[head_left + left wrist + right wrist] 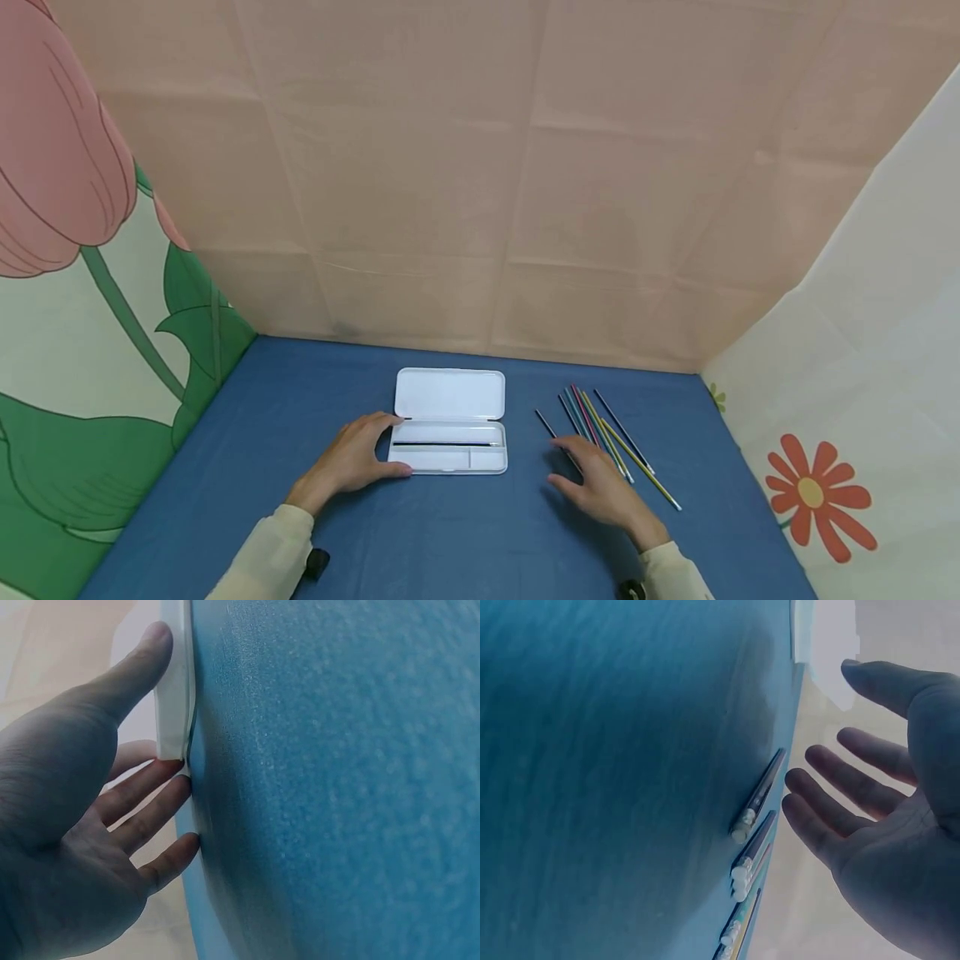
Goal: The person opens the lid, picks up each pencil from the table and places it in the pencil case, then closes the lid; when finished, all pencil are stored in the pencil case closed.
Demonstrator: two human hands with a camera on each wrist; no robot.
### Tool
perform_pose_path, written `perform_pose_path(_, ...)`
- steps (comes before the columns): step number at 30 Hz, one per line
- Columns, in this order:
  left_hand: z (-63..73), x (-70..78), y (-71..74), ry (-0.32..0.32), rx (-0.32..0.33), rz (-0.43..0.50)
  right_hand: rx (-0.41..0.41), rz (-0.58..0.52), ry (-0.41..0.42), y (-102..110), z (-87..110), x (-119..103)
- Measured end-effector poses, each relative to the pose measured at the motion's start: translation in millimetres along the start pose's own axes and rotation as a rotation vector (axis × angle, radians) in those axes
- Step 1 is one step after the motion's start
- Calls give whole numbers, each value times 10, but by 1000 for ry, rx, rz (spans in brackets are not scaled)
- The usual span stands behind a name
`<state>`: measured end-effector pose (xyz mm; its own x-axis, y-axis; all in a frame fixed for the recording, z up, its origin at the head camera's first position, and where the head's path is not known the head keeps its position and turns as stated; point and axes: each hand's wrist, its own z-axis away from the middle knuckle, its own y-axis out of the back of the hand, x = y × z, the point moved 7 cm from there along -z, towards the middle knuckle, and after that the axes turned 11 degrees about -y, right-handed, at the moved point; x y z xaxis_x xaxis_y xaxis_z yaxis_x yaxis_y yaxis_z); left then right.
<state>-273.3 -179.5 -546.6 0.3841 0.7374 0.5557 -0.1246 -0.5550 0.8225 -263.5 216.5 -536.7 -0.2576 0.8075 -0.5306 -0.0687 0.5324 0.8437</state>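
A white pencil case (431,461) lies with its lid (450,393) folded back, and one dark pencil (442,444) rests lengthwise inside. My left hand (348,460) holds the case by its left end, thumb at the front edge and fingers toward the hinge. In the left wrist view, fingertips meet the case's corner (172,739). Over the loose pencils hovers my right hand (600,487), fingers spread and relaxed, with nothing held. Nearest to it is a dark pencil (545,423), partly hidden under the fingers. White-tipped pencil ends (740,879) show below that hand in the right wrist view.
Several coloured pencils (588,414) lie side by side right of the case, with a yellow one (662,487) angled across toward the front. A blue cloth (450,542) covers the table. Beige fabric (480,250) hangs behind, and printed flower cloths flank both sides.
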Motion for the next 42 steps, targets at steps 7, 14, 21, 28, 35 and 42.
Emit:
perform_pose_path(7,-9,-13,-10,-2,6,-4,15,9,-38,16,-14,72)
perform_pose_path(14,-10,5,-3,-5,2,-3,2,33,-96,21,-8,152)
perform_pose_path(21,3,10,-4,-8,2,-6,-16,32,-130,15,-8,215)
perform_pose_path(28,-9,-3,-11,-5,6,2,-27,42,-151,3,-11,250)
perform_pose_path(35,-20,-34,-20,-4,-1,2,-67,20,-150,-26,-21,260)
perform_pose_path(42,-22,-58,-36,9,-8,1,-90,-2,-164,-45,-33,227)
